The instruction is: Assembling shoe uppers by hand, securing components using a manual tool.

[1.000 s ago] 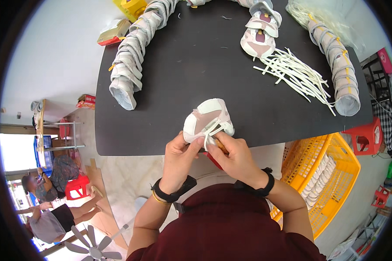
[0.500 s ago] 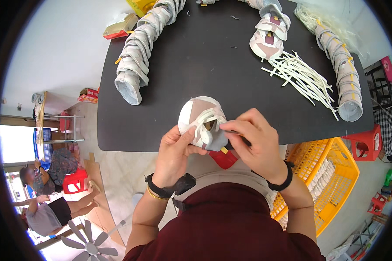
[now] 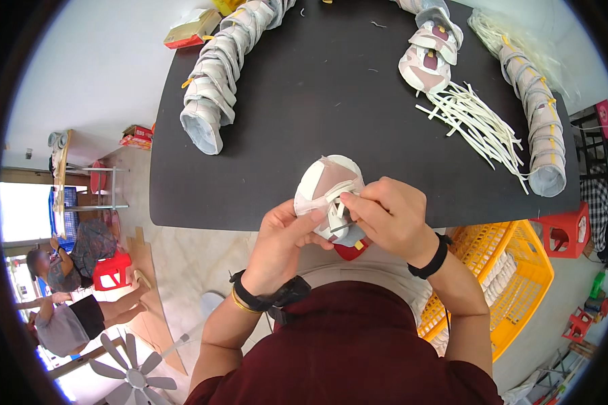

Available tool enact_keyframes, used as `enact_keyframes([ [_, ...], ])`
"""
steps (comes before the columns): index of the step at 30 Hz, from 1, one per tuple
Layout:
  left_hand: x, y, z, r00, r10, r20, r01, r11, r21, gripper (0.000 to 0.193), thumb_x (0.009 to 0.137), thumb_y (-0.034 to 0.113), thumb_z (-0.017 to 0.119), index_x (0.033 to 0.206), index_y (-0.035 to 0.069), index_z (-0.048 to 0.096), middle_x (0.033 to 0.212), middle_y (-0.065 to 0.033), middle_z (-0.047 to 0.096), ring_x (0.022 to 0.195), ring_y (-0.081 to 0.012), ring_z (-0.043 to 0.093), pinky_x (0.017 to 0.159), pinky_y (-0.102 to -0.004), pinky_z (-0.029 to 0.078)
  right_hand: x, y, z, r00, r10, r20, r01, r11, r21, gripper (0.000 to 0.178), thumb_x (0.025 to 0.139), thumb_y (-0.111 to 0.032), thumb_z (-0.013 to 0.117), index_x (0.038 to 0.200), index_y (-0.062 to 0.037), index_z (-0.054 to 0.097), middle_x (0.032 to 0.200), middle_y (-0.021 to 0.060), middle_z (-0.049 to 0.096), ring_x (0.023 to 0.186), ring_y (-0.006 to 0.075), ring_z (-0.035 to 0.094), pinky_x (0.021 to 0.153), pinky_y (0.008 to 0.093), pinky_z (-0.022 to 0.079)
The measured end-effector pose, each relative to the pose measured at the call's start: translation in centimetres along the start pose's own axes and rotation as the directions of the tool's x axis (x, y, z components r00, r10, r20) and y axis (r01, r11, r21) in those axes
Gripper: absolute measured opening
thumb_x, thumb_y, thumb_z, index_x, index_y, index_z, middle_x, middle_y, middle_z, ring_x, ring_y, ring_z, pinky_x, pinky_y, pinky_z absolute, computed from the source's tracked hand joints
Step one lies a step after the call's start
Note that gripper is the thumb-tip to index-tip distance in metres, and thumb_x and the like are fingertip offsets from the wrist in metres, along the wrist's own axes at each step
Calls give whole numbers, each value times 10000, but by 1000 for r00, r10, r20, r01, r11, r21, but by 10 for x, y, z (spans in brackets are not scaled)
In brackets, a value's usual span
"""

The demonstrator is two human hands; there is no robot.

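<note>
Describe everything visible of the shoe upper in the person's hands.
The shoe upper looks soft, with smooth white and dusty-pink panels, white lacing across its front, a grey lining and a small yellow tab at the near end. Its rounded toe points away from the person. The left hand grips its left side; the right hand has fingertips at the lacing. It is by the near edge of the black table; its underside is hidden.

Off to the left I see two people [image 3: 88,251] close together, a red stool [image 3: 113,270] beside one, and a grey fan [image 3: 136,378] with broad blades. On the right, another red stool [image 3: 563,231] stands near a checked cloth [image 3: 594,202], black and white.
</note>
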State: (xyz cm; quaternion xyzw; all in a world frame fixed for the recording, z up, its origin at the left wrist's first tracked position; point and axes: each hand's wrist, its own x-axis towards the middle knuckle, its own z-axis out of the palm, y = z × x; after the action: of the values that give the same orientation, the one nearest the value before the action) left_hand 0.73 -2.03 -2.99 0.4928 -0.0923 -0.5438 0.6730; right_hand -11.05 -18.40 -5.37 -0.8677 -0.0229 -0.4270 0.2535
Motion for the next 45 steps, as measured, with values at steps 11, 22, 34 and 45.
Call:
enact_keyframes([
  [11,-6,-11,20,992,84,-94,-80,996,41,223,877,22,662,1098,21,631,991,-39,685,840,-89,629,697,-251,537,-13,-7,1,999,-50,4,49,980,-192,362,613,10,726,968,-51,687,733,10,511,513,143,500,441,261,389],
  [22,-5,-21,25,981,142,-129,-142,990,10,296,878,-21,642,1168,4,589,1069,-52,671,922,-94,626,789,-251,521,-10,-10,-7,994,-80,75,96,968,-232,282,692,-37,679,973,-29,691,742,9,490,530,141,484,444,262,381],
  [34,-6,-21,21,941,285,-181,-260,954,148,287,878,-56,618,1162,-28,593,1113,-77,658,995,-122,618,905,-286,490,-13,-38,-35,857,389,338,-463,869,174,235,834,-22,625,1065,-44,595,800,89,595,639,260,606,551,361,489],
  [45,-10,-29,23,902,389,-188,-325,897,299,322,839,-90,642,1150,-25,595,1105,-46,631,1045,-118,587,949,-274,446,-22,-39,-27,803,477,356,-525,850,45,123,879,-94,594,1001,-78,608,672,72,614,557,247,611,477,361,459],
])
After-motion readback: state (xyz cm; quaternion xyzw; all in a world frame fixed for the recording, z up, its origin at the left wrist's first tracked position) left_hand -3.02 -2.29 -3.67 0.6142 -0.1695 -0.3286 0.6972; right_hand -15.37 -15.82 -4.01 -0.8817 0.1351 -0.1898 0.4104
